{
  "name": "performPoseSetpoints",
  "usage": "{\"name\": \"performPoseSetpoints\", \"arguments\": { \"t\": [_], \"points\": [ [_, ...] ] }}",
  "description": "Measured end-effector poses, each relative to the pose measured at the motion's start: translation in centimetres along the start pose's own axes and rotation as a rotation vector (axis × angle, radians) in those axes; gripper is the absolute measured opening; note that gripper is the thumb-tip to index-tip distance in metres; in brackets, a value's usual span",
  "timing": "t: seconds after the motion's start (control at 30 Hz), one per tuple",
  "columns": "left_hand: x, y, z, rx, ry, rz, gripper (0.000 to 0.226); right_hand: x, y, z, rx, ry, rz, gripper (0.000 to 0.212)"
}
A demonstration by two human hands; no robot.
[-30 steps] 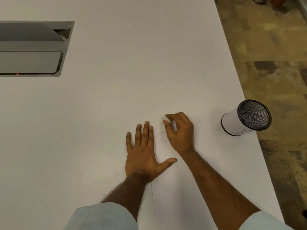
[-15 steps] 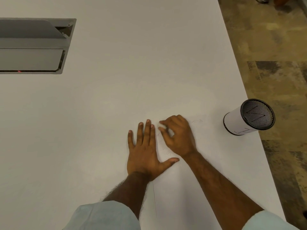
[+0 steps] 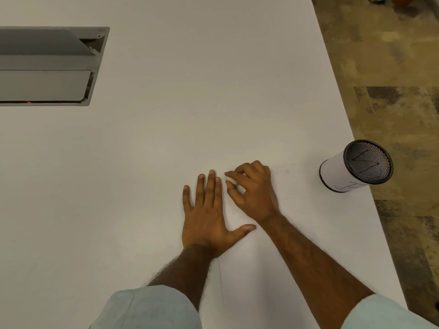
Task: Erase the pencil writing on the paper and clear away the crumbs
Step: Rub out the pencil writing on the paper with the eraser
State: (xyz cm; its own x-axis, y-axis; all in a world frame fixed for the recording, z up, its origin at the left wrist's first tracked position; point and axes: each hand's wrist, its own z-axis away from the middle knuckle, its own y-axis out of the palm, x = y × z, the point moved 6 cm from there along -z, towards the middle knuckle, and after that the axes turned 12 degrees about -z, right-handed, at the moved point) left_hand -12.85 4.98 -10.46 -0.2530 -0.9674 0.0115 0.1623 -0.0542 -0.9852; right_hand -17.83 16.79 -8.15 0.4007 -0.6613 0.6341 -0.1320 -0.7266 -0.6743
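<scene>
Tabletop (image 3: pixel 190 91) white, grey hatch (image 3: pixel 47 65) far left, mesh cup (image 3: pixel 351 169) at right edge by mottled floor (image 3: pixel 392 55); I see left hand (image 3: pixel 204 217) spread at paper (image 3: pixel 273 281) edge, right hand (image 3: pixel 254 193) pinching eraser (image 3: pixel 229 179)

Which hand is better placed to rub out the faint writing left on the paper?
Right. The right hand pinches the eraser, right beside faint marks on the paper. The left hand lies flat at the paper's left edge, holding nothing, likely steadying it.
</scene>
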Motion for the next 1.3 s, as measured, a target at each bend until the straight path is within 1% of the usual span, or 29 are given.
{"name": "performPoseSetpoints", "arguments": {
  "t": [0.1, 0.17, 0.2, 0.23, 0.3, 0.33, 0.37, 0.43, 0.5, 0.6, 0.67, 0.73, 0.8, 0.83, 0.87, 0.93, 1.0, 1.13, 1.17, 1.23, 1.3],
  "points": [
    [0.1, 0.2, 0.0, 0.008, -0.006, -0.004, 0.125, -1.0, -0.8, -0.2, -0.145, 0.155, 0.099, 0.021],
    [0.1, 0.2, 0.1, 0.01, -0.01, -0.001, 0.126, -1.4, -1.3, -0.2, -0.225, 0.215, 0.036, 0.022],
    [0.1, 0.2, 0.0, 0.011, -0.008, 0.0, 0.125, -1.4, -1.4, -0.2, -0.218, 0.191, -0.009, 0.023],
    [0.1, 0.2, 0.0, 0.011, -0.006, -0.003, 0.125, -1.1, -1.1, -0.2, -0.168, 0.136, -0.034, 0.023],
    [0.0, 0.1, -0.1, 0.013, -0.001, -0.016, 0.125, -0.1, -0.3, -0.1, -0.014, 0.006, -0.034, 0.022],
    [-0.1, 0.1, 0.0, 0.011, -0.002, -0.019, 0.125, 0.2, 0.0, 0.0, 0.034, -0.034, -0.02, 0.021],
    [0.0, 0.1, 0.0, 0.005, -0.004, -0.018, 0.125, 0.3, 0.1, -0.1, 0.045, -0.05, 0.004, 0.021],
    [0.0, 0.0, 0.0, 0.001, -0.004, -0.015, 0.124, 0.1, -0.1, -0.2, -0.006, -0.023, 0.081, 0.021],
    [0.0, 0.1, 0.0, 0.002, -0.004, -0.015, 0.124, -0.4, -0.6, -0.1, -0.091, 0.082, 0.132, 0.021],
    [0.0, 0.2, 0.1, 0.004, -0.007, -0.013, 0.125, -1.4, -1.2, 0.0, -0.192, 0.231, 0.086, 0.021],
    [0.1, 0.2, 0.0, 0.0, -0.008, -0.014, 0.125, -1.5, -1.4, 0.0, -0.199, 0.209, 0.013, 0.02],
    [0.0, 0.2, 0.0, 0.001, -0.002, -0.02, 0.124, -0.6, -0.8, -0.1, -0.082, 0.082, -0.031, 0.021],
    [0.0, 0.2, 0.1, 0.001, -0.001, -0.018, 0.123, 0.4, 0.0, 0.0, 0.028, -0.033, 0.023, 0.02],
    [0.0, 0.1, 0.1, 0.001, -0.005, -0.017, 0.123, 0.4, 0.1, 0.0, 0.028, -0.039, 0.069, 0.019],
    [0.0, 0.1, 0.1, 0.006, -0.008, -0.022, 0.123, 0.2, 0.0, 0.0, -0.007, -0.007, 0.113, 0.018],
    [0.0, 0.2, 0.0, 0.012, -0.01, -0.028, 0.125, -0.7, -0.7, -0.1, -0.121, 0.145, 0.145, 0.018],
    [0.1, 0.3, 0.0, 0.011, -0.013, -0.021, 0.126, -1.5, -1.3, -0.1, -0.216, 0.272, 0.06, 0.019],
    [0.1, 0.4, 0.0, -0.006, -0.01, -0.007, 0.125, -2.4, -3.4, 0.2, -0.365, 0.358, -0.347, 0.015],
    [0.1, 0.4, 0.0, -0.009, -0.009, -0.006, 0.125, -2.8, -4.0, 0.5, -0.394, 0.377, -0.397, 0.014],
    [0.1, 0.4, 0.0, 0.0, -0.005, -0.014, 0.125, -3.2, -4.5, 1.1, -0.376, 0.378, -0.399, 0.013],
    [0.1, 0.3, 0.0, -0.004, -0.006, -0.017, 0.125, -3.1, -4.1, 1.4, -0.289, 0.334, -0.366, 0.013]
  ]
}}
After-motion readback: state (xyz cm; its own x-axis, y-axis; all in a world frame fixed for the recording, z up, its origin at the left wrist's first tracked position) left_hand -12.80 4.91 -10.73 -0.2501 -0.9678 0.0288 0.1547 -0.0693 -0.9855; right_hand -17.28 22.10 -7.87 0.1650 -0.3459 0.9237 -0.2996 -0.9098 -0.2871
